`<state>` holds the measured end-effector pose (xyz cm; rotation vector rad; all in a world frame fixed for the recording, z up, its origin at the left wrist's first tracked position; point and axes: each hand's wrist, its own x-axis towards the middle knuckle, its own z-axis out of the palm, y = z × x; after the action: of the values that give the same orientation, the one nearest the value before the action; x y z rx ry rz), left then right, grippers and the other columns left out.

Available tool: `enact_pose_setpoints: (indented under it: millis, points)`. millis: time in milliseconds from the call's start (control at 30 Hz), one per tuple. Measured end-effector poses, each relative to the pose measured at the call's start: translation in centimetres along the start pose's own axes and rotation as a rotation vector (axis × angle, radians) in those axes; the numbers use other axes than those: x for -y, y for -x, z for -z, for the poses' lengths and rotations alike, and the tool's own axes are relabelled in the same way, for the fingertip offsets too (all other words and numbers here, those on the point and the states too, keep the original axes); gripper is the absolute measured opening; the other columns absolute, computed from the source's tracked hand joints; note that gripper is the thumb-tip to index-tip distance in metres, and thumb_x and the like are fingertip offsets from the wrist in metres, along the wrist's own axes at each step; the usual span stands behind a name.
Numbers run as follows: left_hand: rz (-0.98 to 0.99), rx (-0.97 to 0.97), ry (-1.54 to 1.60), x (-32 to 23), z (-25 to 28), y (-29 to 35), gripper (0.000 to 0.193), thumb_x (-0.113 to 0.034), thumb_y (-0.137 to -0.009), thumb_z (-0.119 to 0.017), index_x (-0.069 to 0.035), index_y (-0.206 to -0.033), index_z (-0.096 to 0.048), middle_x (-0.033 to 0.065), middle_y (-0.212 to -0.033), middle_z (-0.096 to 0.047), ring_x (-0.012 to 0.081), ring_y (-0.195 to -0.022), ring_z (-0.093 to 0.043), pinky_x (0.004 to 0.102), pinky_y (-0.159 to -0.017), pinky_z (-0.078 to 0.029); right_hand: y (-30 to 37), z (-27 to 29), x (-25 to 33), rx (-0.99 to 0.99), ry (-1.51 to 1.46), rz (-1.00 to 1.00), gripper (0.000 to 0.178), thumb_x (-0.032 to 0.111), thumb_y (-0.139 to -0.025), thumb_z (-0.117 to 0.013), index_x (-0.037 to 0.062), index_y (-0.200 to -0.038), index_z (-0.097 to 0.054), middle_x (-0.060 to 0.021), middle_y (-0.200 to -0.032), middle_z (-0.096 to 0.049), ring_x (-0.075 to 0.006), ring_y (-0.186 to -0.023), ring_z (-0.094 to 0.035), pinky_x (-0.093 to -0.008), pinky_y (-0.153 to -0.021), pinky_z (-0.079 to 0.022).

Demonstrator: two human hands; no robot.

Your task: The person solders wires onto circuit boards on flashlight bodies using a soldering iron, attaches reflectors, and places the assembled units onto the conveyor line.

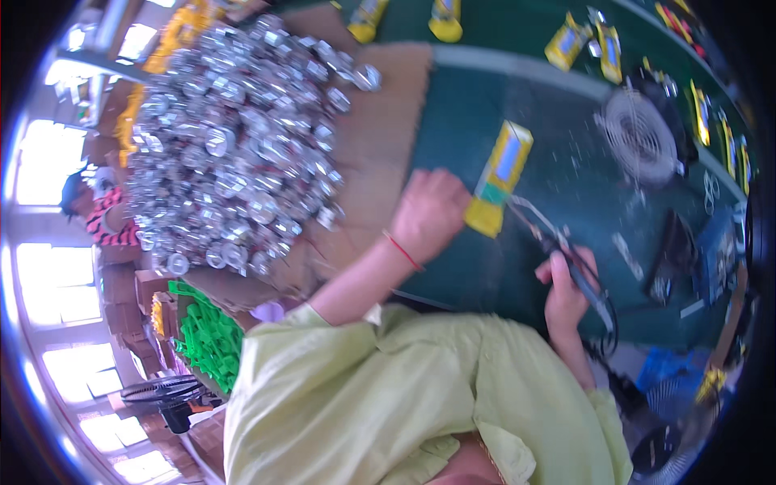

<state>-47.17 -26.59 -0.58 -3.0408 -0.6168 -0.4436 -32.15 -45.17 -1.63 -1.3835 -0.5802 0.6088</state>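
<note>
Green matting covers the bench, where the left hand closes its grip on the lower end of a yellow rectangular unit with a blue panel, holding it tilted near the picture's centre. At about 4 o'clock from it, the right hand wraps its grip around a dark pen-like tool, whose tip points toward the unit's lower end; whether the tip touches it cannot be told. A thin red band circles the left wrist, and pale green sleeves fill the lower frame. At 10 o'clock, a heap of shiny metal parts lies on brown cardboard. At 2 o'clock sits a round wire-grilled fan, with more yellow units along the top edge. At 9 o'clock, a person in a striped top sits well apart.
</note>
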Motion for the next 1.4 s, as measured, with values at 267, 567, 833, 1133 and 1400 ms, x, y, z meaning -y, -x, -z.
enact_pose_setpoints:
  millis: [267,567,833,1133,1400]
  points:
    - [0.276,-0.097,0.084,-1.1,-0.1,1.1,0.007,-0.007,-0.073,-0.057,-0.007,-0.079,-0.060,0.0052,-0.072,-0.054,0.0211,-0.073,-0.054,0.0335,-0.065,-0.044,0.2,0.2,0.5,-0.027,0.007,-0.023,0.015,0.005,-0.083,-0.058,-0.0031,-0.093,-0.051,-0.0085,-0.065,-0.058,-0.0123,-0.054,-0.057,-0.0213,-0.052,-0.045]
    - [0.603,0.001,1.015,-1.0,1.5,0.7,0.010,-0.009,-0.078,-0.066,-0.003,-0.087,-0.067,0.0066,-0.076,-0.059,0.0147,-0.071,-0.058,0.0265,-0.063,-0.046,0.5,0.3,0.9,-0.029,0.043,-0.015,0.016,0.006,-0.083,-0.058,-0.0032,-0.094,-0.051,-0.0082,-0.065,-0.057,-0.0127,-0.054,-0.056,-0.0221,-0.052,-0.045]
    - [0.421,0.031,0.787,0.0,0.1,0.8,0.012,-0.013,-0.077,-0.067,-0.001,-0.079,-0.066,0.0071,-0.079,-0.054,0.0151,-0.068,-0.053,0.0267,-0.062,-0.043,0.5,-0.6,0.6,0.055,0.098,0.053,0.018,0.003,-0.079,-0.064,-0.0044,-0.092,-0.053,-0.0099,-0.074,-0.062,-0.0118,-0.062,-0.061,-0.0219,-0.055,-0.049]
    - [0.465,0.121,0.807,-0.2,-0.1,0.6,0.013,-0.015,-0.077,-0.067,-0.003,-0.079,-0.067,0.0055,-0.082,-0.054,0.0144,-0.069,-0.053,0.0266,-0.061,-0.042,0.0,-1.4,-0.3,0.079,0.115,0.074,0.019,0.003,-0.078,-0.066,-0.0045,-0.091,-0.054,-0.0104,-0.073,-0.062,-0.0123,-0.060,-0.062,-0.0220,-0.054,-0.049]
    - [0.400,0.167,0.865,0.4,0.0,0.6,0.010,-0.014,-0.075,-0.069,-0.004,-0.077,-0.067,0.0041,-0.084,-0.053,0.0143,-0.071,-0.053,0.0261,-0.062,-0.042,0.0,-1.6,-0.2,0.052,0.109,0.044,0.018,0.003,-0.079,-0.066,-0.0040,-0.090,-0.053,-0.0107,-0.074,-0.061,-0.0125,-0.059,-0.061,-0.0219,-0.053,-0.049]
